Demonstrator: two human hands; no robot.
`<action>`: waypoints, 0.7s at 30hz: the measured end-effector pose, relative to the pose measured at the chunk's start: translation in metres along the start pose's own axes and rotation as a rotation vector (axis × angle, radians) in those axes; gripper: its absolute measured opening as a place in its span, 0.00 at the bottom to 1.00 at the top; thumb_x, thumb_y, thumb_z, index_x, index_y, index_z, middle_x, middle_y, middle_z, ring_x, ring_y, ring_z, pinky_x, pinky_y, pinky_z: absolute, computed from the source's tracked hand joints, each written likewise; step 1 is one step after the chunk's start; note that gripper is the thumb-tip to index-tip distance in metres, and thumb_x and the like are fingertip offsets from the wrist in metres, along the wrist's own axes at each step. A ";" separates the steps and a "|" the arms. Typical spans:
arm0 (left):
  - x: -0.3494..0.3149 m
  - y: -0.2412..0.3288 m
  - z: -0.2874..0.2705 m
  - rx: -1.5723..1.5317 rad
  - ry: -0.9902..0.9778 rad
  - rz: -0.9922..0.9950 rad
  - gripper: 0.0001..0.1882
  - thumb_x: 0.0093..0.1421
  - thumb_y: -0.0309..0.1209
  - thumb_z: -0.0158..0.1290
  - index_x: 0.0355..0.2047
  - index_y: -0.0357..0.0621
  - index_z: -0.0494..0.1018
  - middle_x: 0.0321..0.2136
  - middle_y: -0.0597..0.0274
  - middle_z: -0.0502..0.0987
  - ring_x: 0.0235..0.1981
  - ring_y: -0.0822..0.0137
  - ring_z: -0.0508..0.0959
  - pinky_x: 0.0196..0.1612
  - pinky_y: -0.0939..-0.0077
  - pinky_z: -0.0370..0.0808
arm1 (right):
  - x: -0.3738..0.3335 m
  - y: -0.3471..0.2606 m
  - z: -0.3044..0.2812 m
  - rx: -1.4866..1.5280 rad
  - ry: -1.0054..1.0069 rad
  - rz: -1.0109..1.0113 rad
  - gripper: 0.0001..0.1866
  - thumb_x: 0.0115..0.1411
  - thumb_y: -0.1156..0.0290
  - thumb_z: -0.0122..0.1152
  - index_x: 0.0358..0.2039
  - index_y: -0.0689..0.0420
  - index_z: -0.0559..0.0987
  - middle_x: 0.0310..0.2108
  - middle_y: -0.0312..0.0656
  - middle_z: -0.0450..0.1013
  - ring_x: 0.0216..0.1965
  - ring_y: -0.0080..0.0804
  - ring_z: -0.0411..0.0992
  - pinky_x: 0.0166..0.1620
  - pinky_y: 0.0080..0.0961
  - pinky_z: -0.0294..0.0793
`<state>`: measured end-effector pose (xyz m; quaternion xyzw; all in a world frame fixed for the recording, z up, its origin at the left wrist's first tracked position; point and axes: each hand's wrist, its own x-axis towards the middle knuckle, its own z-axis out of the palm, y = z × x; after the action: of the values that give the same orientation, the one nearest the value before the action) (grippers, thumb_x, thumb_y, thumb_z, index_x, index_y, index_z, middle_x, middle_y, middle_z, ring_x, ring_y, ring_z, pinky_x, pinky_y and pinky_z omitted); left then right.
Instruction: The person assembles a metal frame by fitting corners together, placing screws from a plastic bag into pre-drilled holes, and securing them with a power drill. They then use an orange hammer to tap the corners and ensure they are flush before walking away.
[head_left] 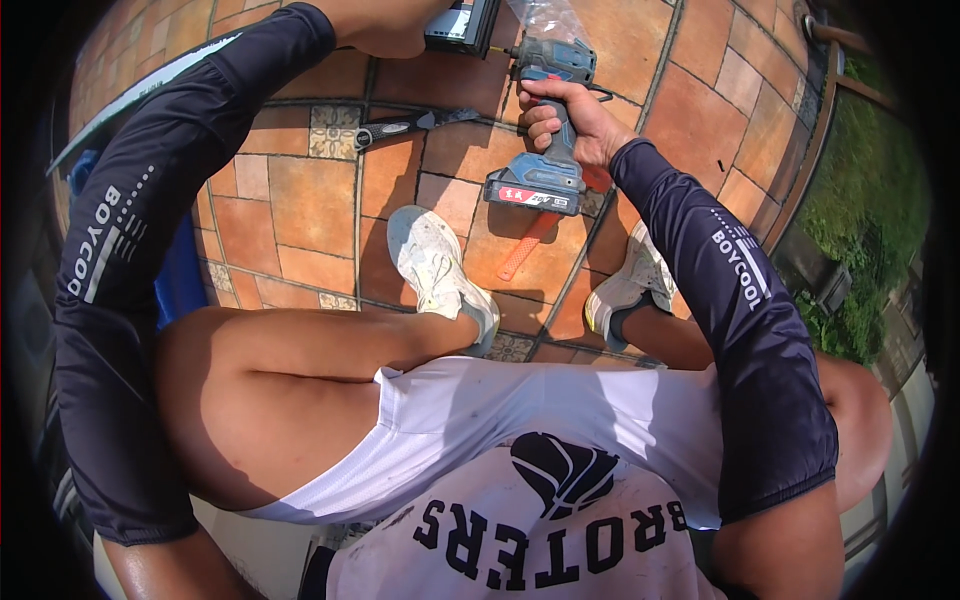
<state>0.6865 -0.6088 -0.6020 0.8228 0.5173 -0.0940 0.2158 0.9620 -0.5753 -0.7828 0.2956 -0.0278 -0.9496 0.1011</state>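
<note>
1. Tiled floor (310,205): spreads beneath and around both hands.
2. Blue-and-black power driver (560,60): in the right hand, above the floor. Its nose points left, toward the left hand's side; its long axis, down the handle, runs from the head beyond the right hand to the battery on the wearer's side of it.
3. Right hand (580,118): closed round the driver's handle, fingers curled, just below the head.
4. Left hand (390,25): cut off by the upper edge; I cannot tell whether it grasps anything.
5. Dark box (468,28): just right of the left hand; contact unclear.
6. Black-handled tool (395,128): on the floor, left of the right hand.
7. Orange strip (527,250): nearer the wearer than the right hand.
</note>
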 end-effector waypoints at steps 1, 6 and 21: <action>-0.001 0.001 0.001 -0.001 0.002 -0.004 0.22 0.45 0.17 0.63 0.44 0.34 0.81 0.40 0.39 0.83 0.45 0.41 0.83 0.49 0.57 0.81 | 0.000 0.002 0.001 -0.021 0.028 -0.030 0.11 0.73 0.61 0.61 0.34 0.51 0.75 0.19 0.23 0.66 0.18 0.13 0.64 0.27 0.21 0.70; 0.001 0.003 0.001 0.006 0.005 -0.013 0.22 0.45 0.17 0.63 0.44 0.34 0.81 0.40 0.39 0.83 0.45 0.42 0.83 0.49 0.57 0.81 | 0.002 0.003 -0.006 0.014 0.004 -0.014 0.13 0.73 0.60 0.60 0.32 0.51 0.73 0.19 0.23 0.66 0.17 0.14 0.64 0.27 0.21 0.69; 0.001 -0.003 0.022 0.026 0.018 -0.121 0.22 0.45 0.17 0.63 0.44 0.35 0.81 0.41 0.41 0.84 0.46 0.43 0.83 0.49 0.57 0.82 | -0.029 0.002 -0.006 -0.010 0.089 -0.028 0.08 0.74 0.64 0.59 0.46 0.54 0.77 0.22 0.27 0.66 0.21 0.18 0.65 0.30 0.24 0.73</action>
<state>0.6856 -0.6167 -0.6228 0.7935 0.5668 -0.1063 0.1944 0.9895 -0.5708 -0.7716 0.3371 -0.0143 -0.9370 0.0904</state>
